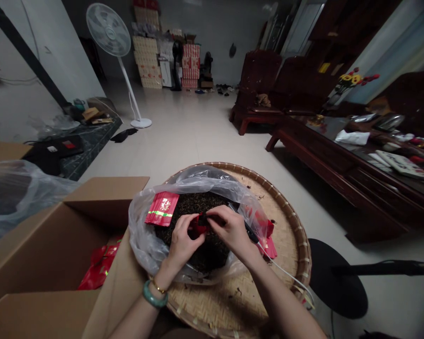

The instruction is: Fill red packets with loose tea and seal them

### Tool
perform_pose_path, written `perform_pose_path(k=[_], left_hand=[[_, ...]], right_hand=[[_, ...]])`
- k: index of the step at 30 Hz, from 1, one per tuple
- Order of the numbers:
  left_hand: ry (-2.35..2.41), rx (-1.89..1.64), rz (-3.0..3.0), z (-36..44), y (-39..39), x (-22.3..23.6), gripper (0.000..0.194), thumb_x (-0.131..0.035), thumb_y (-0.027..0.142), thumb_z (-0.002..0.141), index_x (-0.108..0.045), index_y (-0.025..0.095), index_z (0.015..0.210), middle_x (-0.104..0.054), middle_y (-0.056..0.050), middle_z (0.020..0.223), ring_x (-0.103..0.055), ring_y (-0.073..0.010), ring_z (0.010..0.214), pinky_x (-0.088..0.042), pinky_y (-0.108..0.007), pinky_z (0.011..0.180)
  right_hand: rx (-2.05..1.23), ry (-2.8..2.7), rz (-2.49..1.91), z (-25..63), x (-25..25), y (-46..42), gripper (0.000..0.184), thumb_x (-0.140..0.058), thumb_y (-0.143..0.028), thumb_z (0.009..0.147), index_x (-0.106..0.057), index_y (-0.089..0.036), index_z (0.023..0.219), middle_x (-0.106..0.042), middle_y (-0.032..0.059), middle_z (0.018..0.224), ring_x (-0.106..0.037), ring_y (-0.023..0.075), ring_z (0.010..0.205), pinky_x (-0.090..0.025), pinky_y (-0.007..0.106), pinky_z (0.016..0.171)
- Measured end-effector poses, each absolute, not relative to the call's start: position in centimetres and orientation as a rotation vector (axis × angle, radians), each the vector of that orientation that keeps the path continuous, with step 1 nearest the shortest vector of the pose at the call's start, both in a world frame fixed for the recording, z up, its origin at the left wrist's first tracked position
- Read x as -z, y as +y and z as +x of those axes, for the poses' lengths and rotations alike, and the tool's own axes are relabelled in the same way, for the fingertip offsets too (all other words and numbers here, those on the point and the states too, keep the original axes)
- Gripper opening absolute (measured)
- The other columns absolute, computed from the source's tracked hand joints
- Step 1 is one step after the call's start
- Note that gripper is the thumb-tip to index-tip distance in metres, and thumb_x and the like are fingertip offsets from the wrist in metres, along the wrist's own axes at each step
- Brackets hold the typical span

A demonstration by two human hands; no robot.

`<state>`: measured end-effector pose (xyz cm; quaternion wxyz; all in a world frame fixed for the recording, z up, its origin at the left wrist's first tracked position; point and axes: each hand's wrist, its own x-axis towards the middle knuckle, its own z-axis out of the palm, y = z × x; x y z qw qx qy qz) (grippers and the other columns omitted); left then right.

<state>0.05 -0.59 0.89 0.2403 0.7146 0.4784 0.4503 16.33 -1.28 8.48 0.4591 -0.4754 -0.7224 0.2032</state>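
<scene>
My left hand (184,239) grips a small red packet (199,226), its mouth held open, above a clear plastic bag (141,235) of dark loose tea leaves (194,203). Beside it, my right hand (230,230) pinches a dark clump of tea leaves (204,219) at the packet's mouth. A stack of flat red packets (162,208) with gold print lies on the bag's left side. Close to my right wrist is a black-handled tool (251,233) with a white cord, partly hidden. More red packets (269,245) lie to the right, partly behind the plastic.
The bag rests on a round woven bamboo tray (286,221) with stray leaves on it. On the left stands an open cardboard box (31,245) holding red packets (101,263). A black round stand base (339,287) is at right. Farther off are a white fan (109,33) and a dark wooden table (339,165).
</scene>
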Motion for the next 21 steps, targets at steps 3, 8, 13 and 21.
perform_pose_path(k=[3,8,13,21], left_hand=[[1.317,-1.237,1.921,-0.1,-0.5,-0.6,0.042,-0.065,0.017,0.071,-0.054,0.021,0.112,-0.055,-0.006,0.104,-0.057,-0.0202,0.096,-0.056,-0.032,0.074],[1.323,-1.247,1.91,-0.1,-0.6,-0.5,0.041,-0.065,0.019,0.072,-0.054,0.021,0.112,-0.056,-0.006,0.105,-0.057,-0.0207,0.097,-0.056,-0.031,0.074],[1.336,-1.223,1.972,0.2,-0.8,-0.6,0.044,-0.066,0.019,0.071,-0.053,0.02,0.113,-0.057,-0.007,0.104,-0.057,-0.0217,0.096,-0.054,-0.035,0.079],[1.366,-1.172,2.013,0.1,-1.0,-0.8,0.047,-0.066,0.02,0.072,-0.051,0.021,0.117,-0.053,-0.005,0.099,-0.056,-0.0213,0.094,-0.05,-0.037,0.083]], right_hand=[[-0.495,-1.735,-1.23,17.0,-8.5,-1.5,0.015,-0.053,-0.011,0.079,-0.064,-0.02,0.082,-0.064,0.0037,0.08,-0.06,0.0158,0.074,-0.049,0.027,0.066],[-0.589,-1.817,-1.311,17.5,-7.6,-1.8,0.031,-0.063,-0.016,0.074,-0.062,-0.021,0.105,-0.064,0.0072,0.1,-0.059,0.021,0.093,-0.049,0.035,0.081],[-0.802,-1.846,-1.271,16.5,-7.0,-1.6,0.044,-0.067,-0.016,0.072,-0.059,-0.021,0.115,-0.062,0.0085,0.107,-0.061,0.0171,0.082,-0.051,0.028,0.066],[-0.692,-1.81,-1.242,16.3,-7.4,-1.1,0.012,-0.06,-0.012,0.078,-0.069,-0.02,0.08,-0.069,0.0037,0.079,-0.063,0.0162,0.073,-0.049,0.028,0.068]])
